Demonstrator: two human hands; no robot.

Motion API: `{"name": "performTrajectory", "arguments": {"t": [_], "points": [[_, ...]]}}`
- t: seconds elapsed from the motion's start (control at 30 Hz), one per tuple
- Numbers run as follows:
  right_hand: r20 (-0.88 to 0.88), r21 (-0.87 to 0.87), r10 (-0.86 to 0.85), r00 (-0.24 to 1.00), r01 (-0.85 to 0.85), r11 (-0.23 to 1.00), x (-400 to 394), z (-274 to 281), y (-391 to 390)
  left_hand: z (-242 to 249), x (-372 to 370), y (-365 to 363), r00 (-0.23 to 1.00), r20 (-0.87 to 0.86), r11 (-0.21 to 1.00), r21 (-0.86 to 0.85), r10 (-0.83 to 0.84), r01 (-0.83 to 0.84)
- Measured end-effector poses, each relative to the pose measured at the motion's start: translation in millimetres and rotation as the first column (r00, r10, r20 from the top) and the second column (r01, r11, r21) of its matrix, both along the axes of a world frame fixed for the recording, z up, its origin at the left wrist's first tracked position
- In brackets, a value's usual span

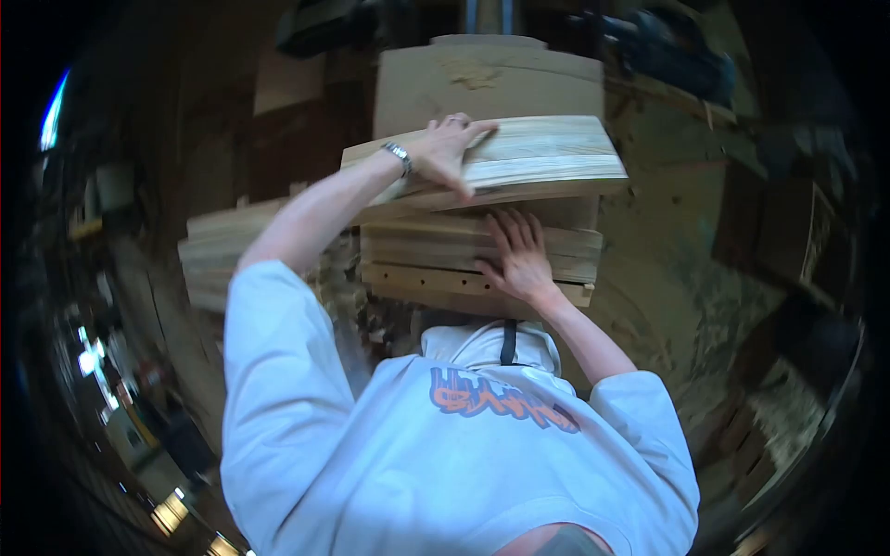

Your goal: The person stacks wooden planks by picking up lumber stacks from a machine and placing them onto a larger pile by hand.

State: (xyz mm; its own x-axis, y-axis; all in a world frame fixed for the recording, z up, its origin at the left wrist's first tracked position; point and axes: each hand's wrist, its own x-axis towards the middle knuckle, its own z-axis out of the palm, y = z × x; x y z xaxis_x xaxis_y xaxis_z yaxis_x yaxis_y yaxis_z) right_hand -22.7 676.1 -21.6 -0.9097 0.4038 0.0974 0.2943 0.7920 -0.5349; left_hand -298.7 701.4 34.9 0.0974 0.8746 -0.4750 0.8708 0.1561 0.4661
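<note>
My left hand (447,153), with a metal-band watch (399,159) at the wrist, spans a pale wooden board (547,150). Its thumb is at the near edge and its fingers reach toward the far edge. The board lies slightly askew in front of a flat machine table (417,83). Closer to my body, my right hand (521,259) rests with fingers spread on a stack of wooden pieces (417,243). The lowest piece, a wooden strip (436,287), has a row of small dark holes along its side.
More boards (209,250) are stacked at the left, slightly blurred. Wood shavings (473,72) lie on the machine table. A dark machine part (677,56) stands at the back right. Sawdust covers the floor (677,250), and a box-like wooden object (788,232) is at the right.
</note>
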Motion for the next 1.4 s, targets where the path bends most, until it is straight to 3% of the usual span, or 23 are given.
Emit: {"name": "performTrajectory", "arguments": {"t": [0.07,0.1,0.17,0.23,0.3,0.37,0.4,0.5,0.57,0.63,0.67,0.7,0.8,0.9,1.0,1.17,1.23,1.3,1.33,1.37,1.4], "points": [[0.004,0.035,0.006,1.0,-0.006,0.999,1.6,-4.5,6.7,38.3,4.2,-5.8,0.978,0.162,0.97,-0.227,0.129,-0.09],[-0.014,0.042,0.082,0.997,-0.081,0.996,0.5,-4.4,11.8,40.6,5.1,-20.6,0.968,0.146,0.961,-0.219,0.202,-0.168],[0.204,-0.008,0.085,0.975,-0.085,0.996,0.5,-4.6,18.6,43.6,9.6,-64.5,0.835,0.455,0.941,-0.274,0.309,-0.199],[0.135,-0.251,0.27,0.953,-0.231,0.94,-10.8,23.8,37.4,64.9,29.5,-118.3,0.714,0.584,0.922,-0.273,0.387,-0.276],[0.016,-0.31,0.406,0.914,-0.382,0.871,-13.1,-19.7,51.6,70.6,62.1,-180.9,0.384,0.817,0.868,-0.258,0.43,-0.425],[0.04,-0.425,0.507,0.861,-0.444,0.789,-19.9,-19.9,66.5,72.8,97.4,-240.0,0.444,0.808,0.815,-0.075,0.388,-0.574],[0.084,-0.492,0.548,0.832,-0.444,0.749,-24.0,-17.9,74.4,82.1,119.1,-264.9,0.436,0.781,0.761,-0.077,0.448,-0.644],[0.284,-0.646,0.6,0.748,-0.314,0.696,-36.0,7.1,83.1,87.4,197.7,-341.3,0.358,0.76,0.509,0.042,0.542,-0.86],[0.309,-0.676,0.59,0.746,-0.264,0.688,-39.5,16.2,77.5,87.6,260.0,-386.8,0.249,0.767,0.317,0.063,0.591,-0.946],[0.11,-0.696,0.586,0.803,-0.359,0.622,-35.5,16.0,75.2,81.6,330.7,-425.3,-0.04,0.836,-0.02,-0.035,0.547,-0.999],[0.093,-0.708,0.551,0.83,-0.334,0.623,-33.4,12.1,88.3,73.3,367.9,-441.9,-0.031,0.827,-0.134,0.054,0.562,-0.989],[0.088,-0.729,0.529,0.844,-0.307,0.611,-39.5,16.7,66.9,71.5,403.3,-461.5,-0.121,0.822,-0.272,0.043,0.557,-0.961],[-0.014,-0.795,0.748,0.664,-0.461,0.395,-48.2,71.3,-5.7,66.9,513.9,-496.5,-0.269,0.846,-0.577,0.054,0.46,-0.815],[-0.022,-0.849,0.826,0.564,-0.446,0.283,-49.7,81.0,-78.6,54.8,600.2,-502.1,-0.351,0.867,-0.819,0.105,0.353,-0.565],[-0.007,-0.91,0.901,0.434,-0.376,0.174,-45.5,79.0,-168.6,43.2,669.7,-509.3,-0.411,0.888,-0.94,0.062,0.205,-0.335],[0.07,-0.98,0.982,0.175,-0.173,0.101,-15.6,61.2,-323.8,10.0,751.2,-518.0,-0.51,0.859,-0.992,0.099,0.044,0.081],[0.144,-0.988,0.989,-0.014,-0.062,0.143,6.1,47.7,-394.9,-7.5,772.1,-525.0,-0.494,0.868,-0.984,0.032,-0.06,0.177],[0.163,-0.982,0.948,-0.272,0.045,0.182,55.7,51.6,-471.5,-22.3,789.0,-535.8,-0.541,0.828,-0.938,0.06,-0.145,0.343],[0.141,-0.977,0.903,-0.406,0.089,0.192,88.8,58.6,-510.6,-30.7,794.8,-541.1,-0.506,0.847,-0.906,0.075,-0.162,0.416],[0.219,-0.955,0.856,-0.469,0.078,0.287,103.2,41.4,-545.1,-33.2,801.5,-551.5,-0.506,0.845,-0.904,0.069,-0.172,0.423],[0.295,-0.923,0.794,-0.531,0.057,0.381,114.0,20.1,-577.5,-34.5,805.2,-560.2,-0.456,0.841,-0.867,-0.029,-0.29,0.498]]}}
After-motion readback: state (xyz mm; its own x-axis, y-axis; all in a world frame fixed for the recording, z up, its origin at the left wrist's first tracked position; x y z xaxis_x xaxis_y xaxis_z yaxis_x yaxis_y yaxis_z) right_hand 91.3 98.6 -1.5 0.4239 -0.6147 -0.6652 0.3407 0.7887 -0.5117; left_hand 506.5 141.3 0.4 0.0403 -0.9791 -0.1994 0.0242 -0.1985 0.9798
